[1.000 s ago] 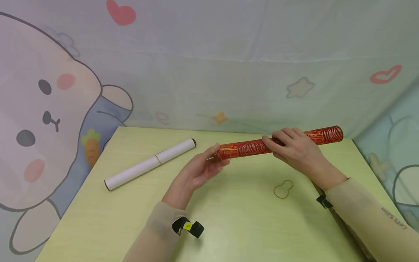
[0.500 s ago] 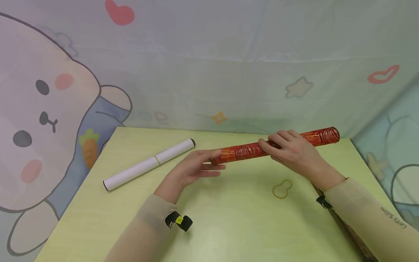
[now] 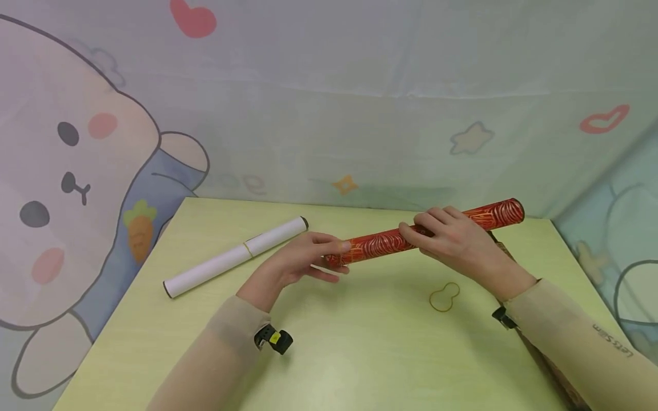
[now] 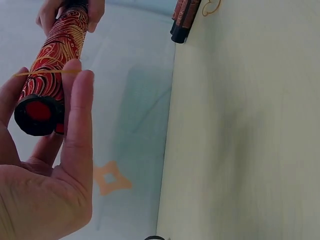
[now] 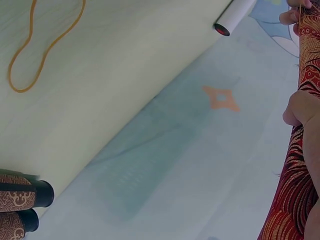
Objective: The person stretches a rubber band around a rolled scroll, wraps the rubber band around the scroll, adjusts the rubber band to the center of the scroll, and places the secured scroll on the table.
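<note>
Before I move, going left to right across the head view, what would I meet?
White roll → left hand → loose rubber band → brown patterned roll. The red roll and right hand overlap that stretch, so I leave them unplaced.

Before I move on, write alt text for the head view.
The right hand holds a raised red patterned roll, the left hand at one end; a banded white roll and loose rubber band lie on the table.

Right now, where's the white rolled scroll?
In the head view, the white rolled scroll lies on the left side of the tabletop, just left of the person's left hand, a thin yellow band around its middle.
</note>
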### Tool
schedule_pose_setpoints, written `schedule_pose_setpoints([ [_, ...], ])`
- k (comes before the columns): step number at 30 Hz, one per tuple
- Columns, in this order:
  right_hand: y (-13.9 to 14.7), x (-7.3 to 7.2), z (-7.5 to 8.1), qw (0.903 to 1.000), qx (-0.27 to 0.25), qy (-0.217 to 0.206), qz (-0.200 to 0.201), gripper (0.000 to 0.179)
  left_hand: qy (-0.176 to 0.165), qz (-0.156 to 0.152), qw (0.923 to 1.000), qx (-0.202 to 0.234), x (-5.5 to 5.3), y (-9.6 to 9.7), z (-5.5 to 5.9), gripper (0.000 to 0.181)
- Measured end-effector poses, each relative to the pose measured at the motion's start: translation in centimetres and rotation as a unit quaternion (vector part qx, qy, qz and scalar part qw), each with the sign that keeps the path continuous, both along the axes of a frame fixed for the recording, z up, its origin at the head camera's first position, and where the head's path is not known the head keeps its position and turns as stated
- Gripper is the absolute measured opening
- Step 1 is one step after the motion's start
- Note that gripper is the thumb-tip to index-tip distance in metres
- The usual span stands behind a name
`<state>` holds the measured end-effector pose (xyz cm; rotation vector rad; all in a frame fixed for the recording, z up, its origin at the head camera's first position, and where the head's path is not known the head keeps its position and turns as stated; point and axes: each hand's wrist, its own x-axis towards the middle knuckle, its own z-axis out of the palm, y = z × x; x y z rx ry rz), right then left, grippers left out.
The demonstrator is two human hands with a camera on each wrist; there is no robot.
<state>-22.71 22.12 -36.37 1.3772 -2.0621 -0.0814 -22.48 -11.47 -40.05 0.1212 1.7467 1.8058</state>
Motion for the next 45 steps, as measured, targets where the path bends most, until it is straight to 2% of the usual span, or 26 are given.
schedule_pose_setpoints([
  [2,0.0,0.0,0.0,1.0,0.001,0.002,0.001,0.032,0.008,-0.005,1.0,-0.003,0.0,-0.1,0.1,0.042],
  [5,0.0,0.0,0.0,1.0,0.004,-0.002,0.001,0.023,0.013,-0.007,0.9999,-0.007,-0.1,-0.2,0.2,0.039],
  [9,-0.1,0.0,-0.2,0.9999,0.005,-0.009,-0.008,0.057,0.02,-0.008,0.9997,-0.012,-0.2,-0.3,0.3,0.037],
  [10,-0.2,0.0,-0.3,0.9999,0.004,-0.008,-0.013,0.059,0.023,-0.008,0.9996,-0.014,-0.2,-0.3,0.4,0.037],
  [16,-0.8,0.1,-0.6,0.9977,0.006,-0.031,-0.06,0.052,0.052,0.006,0.9981,-0.031,-0.4,-0.7,0.9,0.032],
  [22,-1.3,0.5,-0.6,0.9879,0.037,-0.084,-0.125,0.071,0.085,0.022,0.9954,-0.04,-0.5,-0.8,0.8,0.03],
  [26,-1.5,0.7,-0.8,0.9752,0.034,-0.148,-0.161,0.062,0.122,0.026,0.9912,-0.045,-0.3,-0.8,0.8,0.035],
  [30,-1.6,0.9,-0.9,0.9588,0.019,-0.217,-0.183,0.046,0.173,0.021,0.9834,-0.051,-0.1,-0.9,1.0,0.037],
  [34,-1.5,1.2,-0.8,0.941,0.014,-0.277,-0.194,0.042,0.223,0.013,0.9703,-0.093,-0.1,-0.8,1.1,0.035],
  [37,-1.5,1.4,-0.9,0.9303,0.014,-0.312,-0.193,0.045,0.266,0.002,0.9548,-0.132,-0.2,-1.0,1.1,0.036],
  [41,-1.7,1.4,-1.1,0.9196,0.013,-0.345,-0.188,0.047,0.311,-0.015,0.9368,-0.159,-0.3,-1.3,1.3,0.036],
  [45,-1.9,1.3,-1.3,0.9095,0.009,-0.373,-0.184,0.046,0.338,-0.027,0.9234,-0.18,-0.2,-1.6,1.5,0.035],
])
